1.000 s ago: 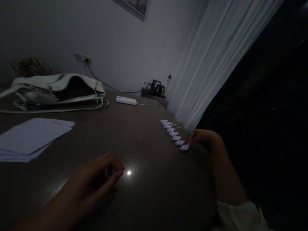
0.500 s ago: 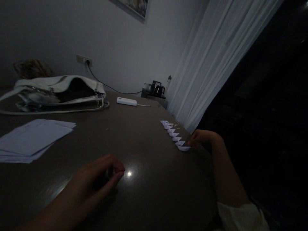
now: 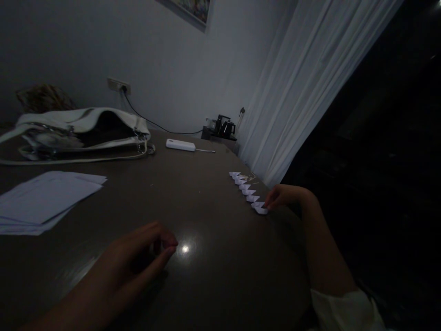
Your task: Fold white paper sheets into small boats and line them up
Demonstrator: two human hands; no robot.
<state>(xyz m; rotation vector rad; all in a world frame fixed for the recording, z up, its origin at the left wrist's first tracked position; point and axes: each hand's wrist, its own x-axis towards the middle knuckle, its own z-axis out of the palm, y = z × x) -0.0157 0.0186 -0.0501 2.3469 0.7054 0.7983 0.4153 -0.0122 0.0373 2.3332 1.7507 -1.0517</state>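
Several small folded white paper boats point(image 3: 245, 187) stand in a slanting row near the right edge of the dark table. At the near end of that row, my right hand point(image 3: 283, 195) has its fingers closed at the right tip of the nearest paper boat point(image 3: 261, 211); the fingertips partly cover it. My left hand point(image 3: 138, 259) rests low over the table, left of centre. Its thumb and forefinger tips meet in a pinch, with nothing visible between them.
A stack of white paper sheets point(image 3: 51, 197) lies at the left. Behind it are a white handbag point(image 3: 86, 122) and a white power bank point(image 3: 180, 145) with a short cable. Small scraps point(image 3: 248, 177) lie beside the boats. A black kettle point(image 3: 226, 127) stands beyond the table.
My right hand has moved slightly left, its fingertips now over the nearest boat's right tip. That boat sits closer against the one behind it. My left hand has stayed still.
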